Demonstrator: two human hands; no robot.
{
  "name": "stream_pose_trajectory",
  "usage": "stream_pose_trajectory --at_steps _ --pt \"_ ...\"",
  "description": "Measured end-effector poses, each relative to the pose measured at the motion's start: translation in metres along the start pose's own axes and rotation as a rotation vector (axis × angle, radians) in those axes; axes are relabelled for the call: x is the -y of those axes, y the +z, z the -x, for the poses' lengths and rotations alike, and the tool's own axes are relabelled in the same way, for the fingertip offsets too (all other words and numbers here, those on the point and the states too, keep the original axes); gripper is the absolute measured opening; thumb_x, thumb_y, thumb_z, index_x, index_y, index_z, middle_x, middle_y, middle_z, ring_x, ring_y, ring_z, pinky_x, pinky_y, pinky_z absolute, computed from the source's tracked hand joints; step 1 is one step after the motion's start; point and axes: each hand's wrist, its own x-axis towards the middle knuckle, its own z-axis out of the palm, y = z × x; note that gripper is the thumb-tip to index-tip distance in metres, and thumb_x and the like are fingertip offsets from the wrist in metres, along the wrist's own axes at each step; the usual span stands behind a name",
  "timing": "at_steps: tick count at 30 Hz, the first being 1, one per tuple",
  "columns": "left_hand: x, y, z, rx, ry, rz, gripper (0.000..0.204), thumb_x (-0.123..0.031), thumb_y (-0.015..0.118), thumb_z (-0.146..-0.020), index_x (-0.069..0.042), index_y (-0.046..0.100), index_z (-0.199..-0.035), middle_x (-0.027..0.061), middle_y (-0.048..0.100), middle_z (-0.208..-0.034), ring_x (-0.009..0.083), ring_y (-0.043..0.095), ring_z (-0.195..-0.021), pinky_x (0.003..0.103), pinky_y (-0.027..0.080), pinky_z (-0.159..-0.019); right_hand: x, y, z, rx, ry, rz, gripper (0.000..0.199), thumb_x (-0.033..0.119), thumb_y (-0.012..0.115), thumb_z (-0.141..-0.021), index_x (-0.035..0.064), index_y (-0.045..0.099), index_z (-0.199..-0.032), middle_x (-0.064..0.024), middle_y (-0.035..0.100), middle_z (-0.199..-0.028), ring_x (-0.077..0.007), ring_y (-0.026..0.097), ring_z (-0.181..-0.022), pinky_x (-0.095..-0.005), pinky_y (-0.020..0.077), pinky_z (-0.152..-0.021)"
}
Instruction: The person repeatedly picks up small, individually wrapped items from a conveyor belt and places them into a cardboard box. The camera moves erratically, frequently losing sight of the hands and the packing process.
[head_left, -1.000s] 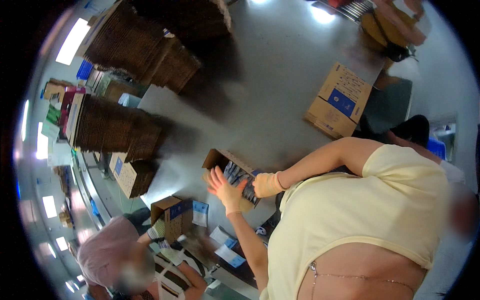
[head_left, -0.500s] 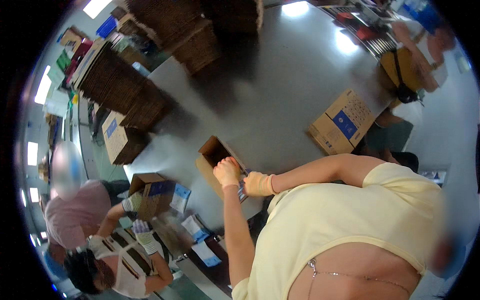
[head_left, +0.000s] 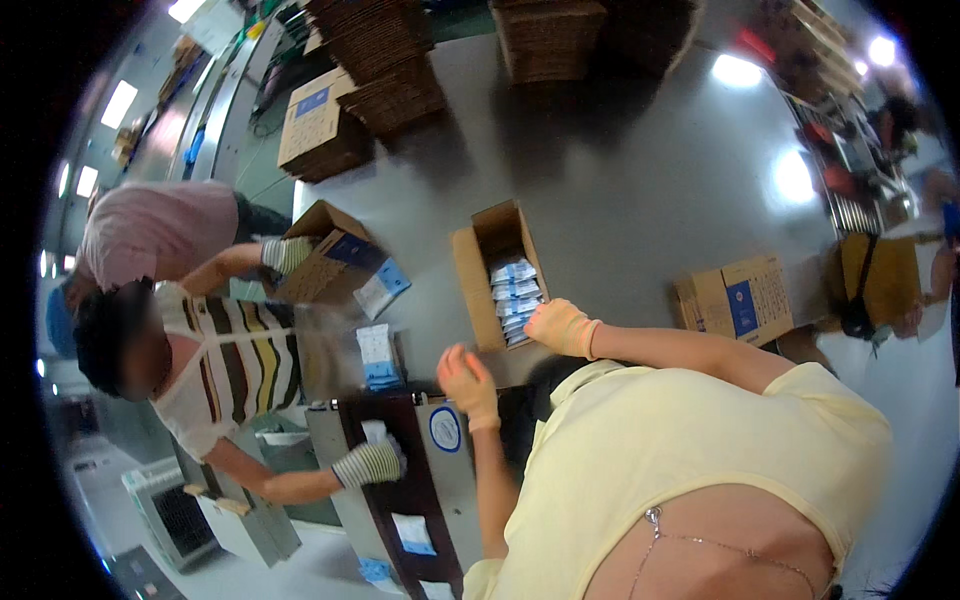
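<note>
An open cardboard box (head_left: 468, 285) stands in front of me with its flaps up. Inside lies a row of white and blue packets (head_left: 515, 290). My right hand (head_left: 562, 328), in an orange-tipped pale glove, closes on the near right corner of the box. Gloved the same way, my left hand (head_left: 467, 385) is off the box at its near left, fingers apart with nothing in them. A stack of packets (head_left: 378, 357) lies on the table left of the box, and a single packet (head_left: 383, 288) lies beyond it.
At left a co-worker's gloved hand (head_left: 370, 463) is at a dark conveyor (head_left: 400, 500) carrying packets; the other (head_left: 287, 255) is at another open box (head_left: 335, 260). A closed carton (head_left: 735, 300) sits at right. Flat cardboard stacks (head_left: 550, 40) stand at the back.
My view has swung left. My left hand has come out of the box and moved left. My right hand stays at its near edge, and the packets inside now show.
</note>
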Motion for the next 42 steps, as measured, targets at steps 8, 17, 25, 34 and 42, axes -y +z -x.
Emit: stream_pose_trajectory --at_steps 8,17,25,34,42 --pt "0.087 -0.041 0.116 0.143 -0.001 -0.497 0.040 -0.024 0.071 -0.074 -0.007 0.048 -0.103 0.0155 0.052 -0.104 0.0369 0.051 -0.092 0.049 0.043 -0.078 0.000 -0.008 -0.002 0.048 -0.056 0.021 0.008 0.009 0.062 -0.073 0.0104 0.066 -0.080 -0.0059 0.066 -0.082 -0.0241 0.064 -0.084 -0.0377 0.0524 -0.068" --pt "0.093 -0.033 0.120 0.165 -0.069 -0.493 0.037 -0.027 0.070 -0.074 -0.011 0.049 -0.101 0.0094 0.054 -0.103 0.0327 0.052 -0.095 0.046 0.042 -0.079 0.004 0.002 -0.006 0.053 0.027 -0.011 0.009 0.015 0.064 -0.072 0.0094 0.065 -0.079 -0.0078 0.065 -0.080 -0.0265 0.062 -0.084 -0.0398 0.0507 -0.069" --pt "0.093 -0.032 0.122 0.141 -0.069 -0.470 0.037 -0.027 0.071 -0.073 -0.013 0.049 -0.099 0.0081 0.054 -0.102 0.0305 0.053 -0.096 0.046 0.041 -0.078 0.004 0.001 -0.004 0.023 0.002 0.012 0.010 0.017 0.064 -0.075 0.0086 0.064 -0.080 -0.0079 0.065 -0.082 -0.0262 0.062 -0.084 -0.0404 0.0507 -0.070" --pt "0.088 -0.035 0.121 0.132 -0.085 -0.462 0.033 -0.025 0.071 -0.072 -0.013 0.050 -0.093 0.0067 0.055 -0.099 0.0289 0.053 -0.096 0.044 0.041 -0.078 0.007 0.000 -0.005 0.039 0.010 0.019 0.013 0.019 0.066 -0.075 0.0099 0.065 -0.084 -0.0061 0.065 -0.083 -0.0245 0.061 -0.088 -0.0390 0.0508 -0.072" --pt "0.090 -0.031 0.122 0.133 -0.081 -0.475 0.036 -0.025 0.072 -0.071 -0.014 0.051 -0.098 0.0081 0.053 -0.104 0.0307 0.051 -0.098 0.045 0.041 -0.079 0.001 0.011 -0.004 -0.003 -0.013 0.027 0.013 0.018 0.068 -0.072 0.0114 0.064 -0.083 -0.0060 0.063 -0.081 -0.0248 0.061 -0.085 -0.0398 0.0506 -0.069"
